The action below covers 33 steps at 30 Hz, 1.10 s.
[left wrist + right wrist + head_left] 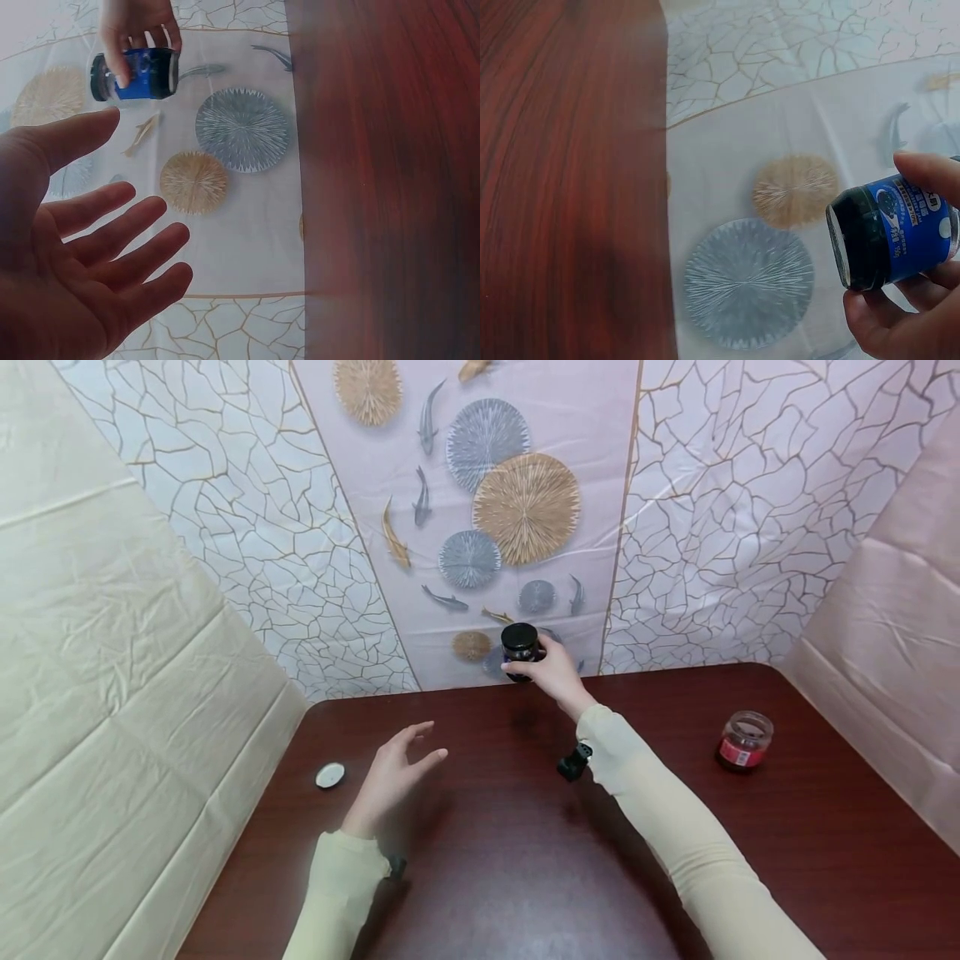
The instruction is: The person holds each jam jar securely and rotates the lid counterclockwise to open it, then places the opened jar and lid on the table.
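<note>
My right hand grips a small dark jar by its side, with the thumb on one side and fingers on the other. It holds the jar raised over the table's far edge, in front of the patterned cloth. In the right wrist view the jar shows a blue label with white print and dark contents. A black lid tops it in the head view. My left hand hovers above the table with nothing in it. Its fingers are spread and relaxed in the left wrist view, well apart from the jar.
On the right of the brown table stands a glass jar with a red label, its top uncovered. A round white-faced lid lies left of my left hand. Patterned cloth hangs behind the table, with plain cloth at both sides.
</note>
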Motion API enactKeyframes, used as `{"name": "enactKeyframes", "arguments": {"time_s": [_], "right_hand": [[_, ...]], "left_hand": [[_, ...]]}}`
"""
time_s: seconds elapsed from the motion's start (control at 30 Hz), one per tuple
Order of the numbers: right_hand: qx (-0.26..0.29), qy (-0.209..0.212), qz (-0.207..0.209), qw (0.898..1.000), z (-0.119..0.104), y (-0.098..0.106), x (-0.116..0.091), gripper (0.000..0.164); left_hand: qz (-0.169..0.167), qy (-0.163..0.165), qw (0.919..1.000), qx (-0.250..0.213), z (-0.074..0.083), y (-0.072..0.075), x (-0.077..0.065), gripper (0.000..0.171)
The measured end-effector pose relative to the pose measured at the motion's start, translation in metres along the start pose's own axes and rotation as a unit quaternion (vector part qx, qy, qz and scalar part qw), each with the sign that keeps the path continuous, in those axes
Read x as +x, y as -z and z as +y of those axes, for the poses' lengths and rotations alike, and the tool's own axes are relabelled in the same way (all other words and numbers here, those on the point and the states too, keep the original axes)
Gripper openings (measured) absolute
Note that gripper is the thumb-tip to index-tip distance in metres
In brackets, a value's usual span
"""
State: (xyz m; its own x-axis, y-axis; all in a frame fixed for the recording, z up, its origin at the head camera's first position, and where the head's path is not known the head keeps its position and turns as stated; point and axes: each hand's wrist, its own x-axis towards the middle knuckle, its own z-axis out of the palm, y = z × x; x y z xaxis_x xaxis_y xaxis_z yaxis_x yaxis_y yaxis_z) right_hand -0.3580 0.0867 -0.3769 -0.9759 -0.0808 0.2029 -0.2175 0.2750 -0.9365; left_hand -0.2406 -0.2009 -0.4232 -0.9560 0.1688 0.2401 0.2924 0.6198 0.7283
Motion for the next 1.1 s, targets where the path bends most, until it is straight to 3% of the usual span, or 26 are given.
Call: {"name": "enactKeyframes", "arguments": {"time_s": [0.6, 1.1], "right_hand": [[-0.032, 0.027, -0.043, 0.998, -0.026, 0.012, -0.034, 0.070], [-0.027, 0.060, -0.073, 0.995, -0.045, 0.027, -0.071, 0.065]], "left_hand": [[-0.010, 0.014, 0.9999, -0.001, 0.001, -0.004, -0.001, 0.058], [-0.019, 0.015, 0.9997, -0.001, 0.005, -0.009, 0.000, 0.060]]}}
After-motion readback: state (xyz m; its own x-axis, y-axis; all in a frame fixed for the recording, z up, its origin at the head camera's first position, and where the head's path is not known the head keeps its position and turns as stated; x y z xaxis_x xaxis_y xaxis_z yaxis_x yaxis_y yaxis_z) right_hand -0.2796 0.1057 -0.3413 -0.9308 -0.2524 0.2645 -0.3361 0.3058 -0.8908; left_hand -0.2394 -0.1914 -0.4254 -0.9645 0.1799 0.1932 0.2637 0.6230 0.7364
